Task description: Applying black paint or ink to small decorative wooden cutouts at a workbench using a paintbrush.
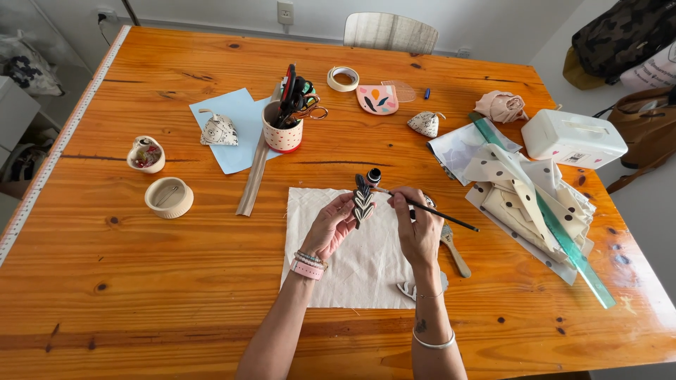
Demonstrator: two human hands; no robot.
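Mid-frame over cloth [352, 253] | leaf stamp [363, 203] pinched in left hand [331, 226] | brush [433, 211] gripped by right hand [417, 224] | stamp partly coated with black, cloth unprinted

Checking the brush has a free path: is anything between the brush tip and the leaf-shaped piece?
Nothing visible. The right hand holds the brush, its tip meeting the striped leaf-shaped piece held by the left hand.

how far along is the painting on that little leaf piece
Looks done: dark stripes already cover the leaf-shaped piece held by the left hand.
In hand: the right hand holds a thin brush with its tip at the piece's upper end, over the cream cloth.
Left: cannot tell; its back is hidden. Another patterned shape peeks out beside the right wrist.
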